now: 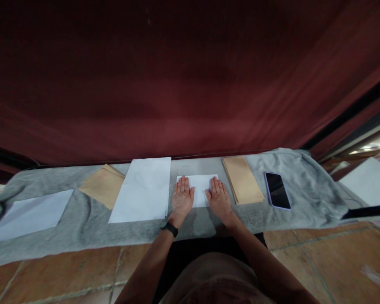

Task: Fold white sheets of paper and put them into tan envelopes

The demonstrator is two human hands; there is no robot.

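Observation:
A small white sheet of paper (200, 190) lies crosswise on the grey cloth in front of me. Flat on its left part rests my left hand (183, 198), fingers stretched out, with a dark band on the wrist. My right hand (219, 198) lies flat over its right end, thumb pointing inward. Bare paper shows between the two hands. Left of my left hand is a stack of larger white sheets (142, 190). Brown envelopes (244, 180) lie just right of my right hand.
A phone (277, 191) with a purple case lies further right on the grey cloth (313, 185). More brown envelopes (103, 185) and white paper (34, 213) are at the left. A dark red panel (190, 84) rises behind. Tiled floor (66, 274) shows in front.

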